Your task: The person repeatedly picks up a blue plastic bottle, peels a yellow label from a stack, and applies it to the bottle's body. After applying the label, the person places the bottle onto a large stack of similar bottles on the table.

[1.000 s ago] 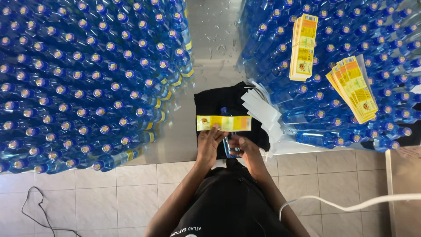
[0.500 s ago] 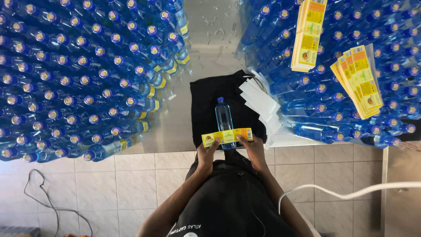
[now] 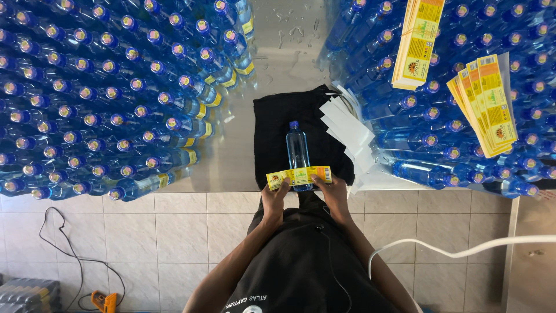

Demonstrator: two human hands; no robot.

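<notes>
1. Right now my left hand (image 3: 274,200) pinches the left end of a yellow label (image 3: 299,176) and my right hand (image 3: 333,194) pinches its right end, fingers closed on the strip so it stretches flat between them.

2. Under the label lies a clear blue bottle (image 3: 297,148) with a blue cap, on its side on a black cloth (image 3: 272,133) spread over the desk (image 3: 237,156). Its cap points away from me, and the label crosses its near end, close to the desk's front edge.

3. By my judgement the label is thin, light and floppy. Held only by the ends it stays taut; let one end go slack and it would likely curl or crease, so the tips of the strip are the sensible place to hold.

4. The bottle looks filled, so I judge it moderately heavy for its size, with smooth, round, slippery walls that would roll easily. The cloth seems to steady it. The straight middle of its body is the best place to take it, not the narrow neck.

5. Around me: a mass of upright blue bottles (image 3: 87,93) on the left, more on the right, stacks of yellow labels (image 3: 483,104) on top of those, and white backing strips (image 3: 347,130) beside the cloth.
</notes>
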